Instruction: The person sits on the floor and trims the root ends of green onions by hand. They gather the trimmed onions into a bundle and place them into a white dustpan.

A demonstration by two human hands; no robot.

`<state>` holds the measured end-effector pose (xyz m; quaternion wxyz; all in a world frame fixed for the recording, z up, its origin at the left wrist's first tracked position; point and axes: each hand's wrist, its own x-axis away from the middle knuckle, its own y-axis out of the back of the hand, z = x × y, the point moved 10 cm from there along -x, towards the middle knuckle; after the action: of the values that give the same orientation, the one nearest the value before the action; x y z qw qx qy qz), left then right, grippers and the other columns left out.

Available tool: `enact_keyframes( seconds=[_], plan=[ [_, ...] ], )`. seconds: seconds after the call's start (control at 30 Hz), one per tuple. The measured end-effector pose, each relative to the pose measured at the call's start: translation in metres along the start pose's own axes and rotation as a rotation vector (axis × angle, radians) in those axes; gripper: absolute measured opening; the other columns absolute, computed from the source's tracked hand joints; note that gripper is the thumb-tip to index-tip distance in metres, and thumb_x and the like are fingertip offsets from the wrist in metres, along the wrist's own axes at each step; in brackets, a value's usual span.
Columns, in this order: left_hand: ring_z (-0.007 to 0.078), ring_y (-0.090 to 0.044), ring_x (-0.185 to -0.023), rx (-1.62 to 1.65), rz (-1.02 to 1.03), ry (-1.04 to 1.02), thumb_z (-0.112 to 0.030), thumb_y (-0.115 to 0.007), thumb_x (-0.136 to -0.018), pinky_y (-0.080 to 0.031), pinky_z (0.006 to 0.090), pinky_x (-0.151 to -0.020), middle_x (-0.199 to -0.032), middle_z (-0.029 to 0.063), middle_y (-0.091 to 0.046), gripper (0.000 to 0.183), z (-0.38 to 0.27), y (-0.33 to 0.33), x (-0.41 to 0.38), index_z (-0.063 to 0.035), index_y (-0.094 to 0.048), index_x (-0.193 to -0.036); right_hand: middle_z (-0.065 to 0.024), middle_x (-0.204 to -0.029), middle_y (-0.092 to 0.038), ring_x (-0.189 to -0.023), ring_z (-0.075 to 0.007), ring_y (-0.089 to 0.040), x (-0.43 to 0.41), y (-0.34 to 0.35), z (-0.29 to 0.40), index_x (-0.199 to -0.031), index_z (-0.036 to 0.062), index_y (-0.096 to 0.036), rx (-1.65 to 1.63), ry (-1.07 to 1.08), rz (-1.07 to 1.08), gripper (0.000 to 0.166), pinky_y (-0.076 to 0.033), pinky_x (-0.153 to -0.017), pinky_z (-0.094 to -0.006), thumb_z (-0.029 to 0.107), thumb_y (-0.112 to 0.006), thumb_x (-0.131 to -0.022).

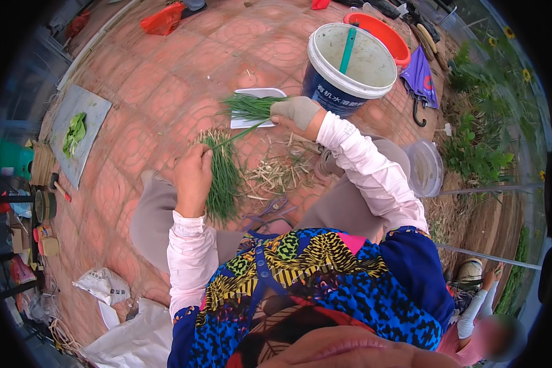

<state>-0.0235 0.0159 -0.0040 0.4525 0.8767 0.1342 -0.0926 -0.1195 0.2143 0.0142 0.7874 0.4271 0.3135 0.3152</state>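
Note:
My right hand, partly covered by a beige glove or wrap, holds a bunch of thin green chive-like leaves. The bunch extends left over a white plastic tray or scoop. Between finger and thumb, my left hand grips the end of a few green stalks, which stretch up toward the right hand. Just right of the left hand lies a larger pile of chive-like leaves on the paving, its pale root ends away from me. Dry, straw-coloured trimmings are scattered between my knees.
Beyond my right hand stands a large bucket with a green handle inside, by a red basin and a purple umbrella. A grey board bearing green leaves and a hammer lie left. Another person is lower right.

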Motion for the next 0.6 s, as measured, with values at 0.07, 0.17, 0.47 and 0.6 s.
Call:
enact_keyframes(
  seconds=[0.07,0.17,0.47,0.6],
  plan=[
    [0.0308,-0.061,-0.072,-0.097,-0.036,0.010,-0.009,-0.056,-0.085,-0.046,0.0384,-0.065,-0.079,0.0160,-0.063,0.013,0.003,0.004,-0.001,-0.0018,-0.063,-0.092,-0.0161,-0.080,-0.060,-0.079,-0.0366,-0.059,0.004,0.003,-0.010,-0.090,0.0050,-0.059,-0.012,-0.052,0.001,0.015,-0.046,-0.069,-0.0428,0.018,-0.053,-0.087],
    [0.0360,-0.061,-0.077,-0.182,-0.074,0.064,-0.012,-0.054,-0.085,-0.046,0.0426,-0.068,-0.083,0.0190,-0.063,0.015,0.007,0.009,-0.002,-0.0020,-0.063,-0.093,-0.0138,-0.080,-0.061,-0.079,-0.0354,-0.060,0.010,0.002,-0.025,-0.089,0.0075,-0.061,-0.041,-0.085,-0.018,0.015,-0.047,-0.070,-0.0431,0.021,-0.053,-0.088],
    [0.0182,-0.054,-0.055,0.682,-0.179,0.463,-0.010,-0.057,-0.082,-0.042,0.0317,-0.051,-0.070,0.0107,-0.059,0.009,0.088,-0.004,0.000,-0.0022,-0.059,-0.085,-0.0150,-0.072,-0.059,-0.070,-0.0333,-0.058,0.013,-0.007,-0.016,-0.086,0.0048,-0.060,-0.118,-0.048,-0.022,0.018,-0.045,-0.066,-0.0403,0.019,-0.051,-0.088],
    [0.0054,-0.044,-0.050,1.180,-0.124,0.536,-0.009,-0.057,-0.085,-0.033,0.0199,-0.044,-0.066,0.0007,-0.055,0.011,0.074,0.003,0.000,-0.0013,-0.062,-0.091,-0.0031,-0.064,-0.053,-0.061,-0.0134,-0.051,0.026,-0.025,-0.070,-0.087,0.0018,-0.061,-0.604,-0.372,-0.054,0.022,-0.042,-0.058,-0.0282,0.021,-0.050,-0.091]
  ],
)
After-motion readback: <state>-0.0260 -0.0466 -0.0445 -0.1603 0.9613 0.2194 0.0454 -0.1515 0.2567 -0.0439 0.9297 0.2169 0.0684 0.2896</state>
